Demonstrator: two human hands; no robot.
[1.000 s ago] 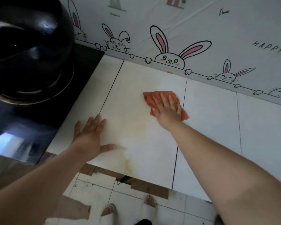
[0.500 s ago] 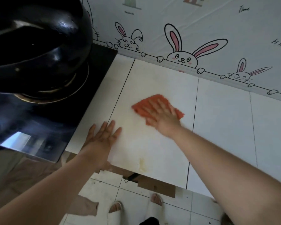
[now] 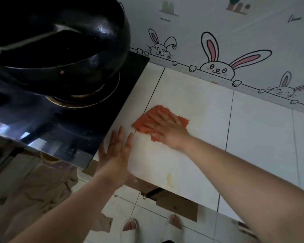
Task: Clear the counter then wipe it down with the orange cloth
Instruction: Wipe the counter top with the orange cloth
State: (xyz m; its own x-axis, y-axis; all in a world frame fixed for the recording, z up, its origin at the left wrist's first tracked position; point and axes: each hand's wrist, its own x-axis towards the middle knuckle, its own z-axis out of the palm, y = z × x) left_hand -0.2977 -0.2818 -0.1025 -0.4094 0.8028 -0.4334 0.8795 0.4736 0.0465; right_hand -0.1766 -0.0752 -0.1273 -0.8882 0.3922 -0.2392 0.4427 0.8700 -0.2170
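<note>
Done: tabletop [image 3: 253,130] is looking cleared.
Right hand [image 3: 168,135]: pressing cloth [image 3: 147,120], fingers flat.
Left hand [image 3: 115,153]: lying open, empty.
Remaining: near stain [image 3: 168,179].

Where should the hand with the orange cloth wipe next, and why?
Probably drag the cloth toward the front edge of the counter: the right hand presses it flat near the stove, and a yellowish stain shows by that edge.
</note>
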